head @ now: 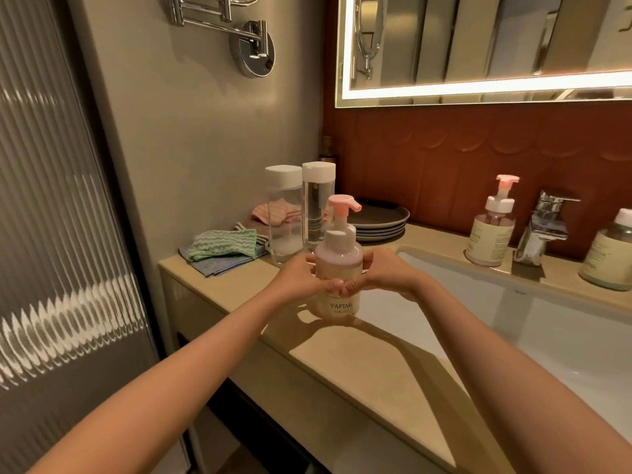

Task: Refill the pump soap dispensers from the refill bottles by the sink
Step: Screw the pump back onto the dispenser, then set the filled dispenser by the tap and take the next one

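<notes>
As both extend fwd, L hand (301,279) & R hand (380,273) clasp dispenser (338,256)

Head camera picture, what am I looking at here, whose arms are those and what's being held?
There is no machine. One camera worn on a person's head looks down along their bare arms. The left hand and right hand both grip a pump dispenser with a pink top, at the beige counter. Behind it stand two clear refill bottles, folded cloths and stacked plates. To the right are the sink, a tap and another pump bottle.
</notes>
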The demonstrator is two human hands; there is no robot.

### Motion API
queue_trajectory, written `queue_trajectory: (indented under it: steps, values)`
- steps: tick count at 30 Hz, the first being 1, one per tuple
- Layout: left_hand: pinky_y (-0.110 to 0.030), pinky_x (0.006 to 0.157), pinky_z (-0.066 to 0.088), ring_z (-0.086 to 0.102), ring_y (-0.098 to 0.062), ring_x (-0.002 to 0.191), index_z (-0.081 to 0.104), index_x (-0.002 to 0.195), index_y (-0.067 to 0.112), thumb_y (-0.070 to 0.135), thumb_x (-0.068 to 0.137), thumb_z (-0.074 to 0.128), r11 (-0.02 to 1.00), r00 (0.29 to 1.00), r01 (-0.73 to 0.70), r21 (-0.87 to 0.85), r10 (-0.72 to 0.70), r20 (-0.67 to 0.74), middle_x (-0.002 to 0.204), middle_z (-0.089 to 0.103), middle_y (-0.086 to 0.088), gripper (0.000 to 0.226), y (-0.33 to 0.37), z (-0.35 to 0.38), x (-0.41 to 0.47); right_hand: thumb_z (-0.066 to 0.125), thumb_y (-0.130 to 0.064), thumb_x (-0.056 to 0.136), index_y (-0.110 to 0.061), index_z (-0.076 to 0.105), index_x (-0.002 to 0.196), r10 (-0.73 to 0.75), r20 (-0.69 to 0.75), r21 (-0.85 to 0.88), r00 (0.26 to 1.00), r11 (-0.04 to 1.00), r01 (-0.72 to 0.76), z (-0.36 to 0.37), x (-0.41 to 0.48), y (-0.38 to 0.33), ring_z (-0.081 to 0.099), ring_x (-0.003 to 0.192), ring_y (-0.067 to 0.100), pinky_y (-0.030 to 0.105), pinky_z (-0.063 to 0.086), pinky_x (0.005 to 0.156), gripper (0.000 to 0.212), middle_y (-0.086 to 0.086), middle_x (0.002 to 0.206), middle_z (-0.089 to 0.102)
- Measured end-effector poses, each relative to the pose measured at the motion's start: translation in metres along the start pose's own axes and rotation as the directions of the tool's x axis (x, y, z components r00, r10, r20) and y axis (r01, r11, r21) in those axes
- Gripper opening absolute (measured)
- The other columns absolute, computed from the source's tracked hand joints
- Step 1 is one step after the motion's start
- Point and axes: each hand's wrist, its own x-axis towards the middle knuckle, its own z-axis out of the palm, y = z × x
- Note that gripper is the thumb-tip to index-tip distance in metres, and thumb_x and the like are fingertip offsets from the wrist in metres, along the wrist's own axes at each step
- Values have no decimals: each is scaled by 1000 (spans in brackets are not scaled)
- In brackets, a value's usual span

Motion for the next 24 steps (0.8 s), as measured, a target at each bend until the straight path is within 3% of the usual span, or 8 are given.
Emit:
queue_trajectory:
  steps: [4, 7, 15, 19, 24]
  values:
    - [-37, 96, 44, 51, -23, 118, 44, 122, 9, 14, 75, 76, 999, 1000, -12, -38, 13, 13, 128, 53, -7, 57, 12, 22, 16, 85, -15, 65, -11, 66, 113, 8, -154, -44, 988, 999, -15, -15, -11, 12, 62, 107, 21, 34, 52, 89, 52, 3, 111, 68]
    - [-35, 96, 43, 49, -23, 121, 42, 126, 9, 13, 79, 72, 997, 995, -80, -13, 81, 51, 131, 51, -6, 56, 28, 44, 35, 88, -20, 60, -11, 54, 121, 51, -315, -34, 948, 997, -65, -30, -16, 24, 57, 106, 19, 34, 49, 88, 70, 1, 113, 62]
    - [-38, 102, 37, 45, -24, 127, 42, 134, 11, 14, 86, 64, 983, 975, -182, 6, 179, 135, 135, 50, -7, 53, 70, 100, 108, 86, -18, 63, -7, 51, 123, 139, -555, 110, 820, 989, -93, -83, -2, 68, 57, 113, 25, 42, 49, 95, 70, 8, 120, 61]
    - [-39, 100, 40, 47, -25, 123, 42, 131, 8, 15, 85, 65, 982, 967, -187, -15, 186, 174, 132, 51, -9, 52, 75, 118, 153, 83, -21, 68, -6, 44, 123, 149, -598, 86, 788, 989, -121, -106, 23, 84, 55, 112, 24, 35, 48, 88, 69, 8, 120, 57]
    - [-37, 98, 41, 49, -25, 121, 43, 129, 7, 6, 86, 62, 983, 974, -170, -77, 179, 139, 129, 52, -10, 47, 74, 140, 204, 80, -19, 73, -2, 43, 121, 192, -697, 96, 691, 980, -175, -118, 55, 104, 57, 107, 24, 30, 44, 75, 63, 9, 114, 58]
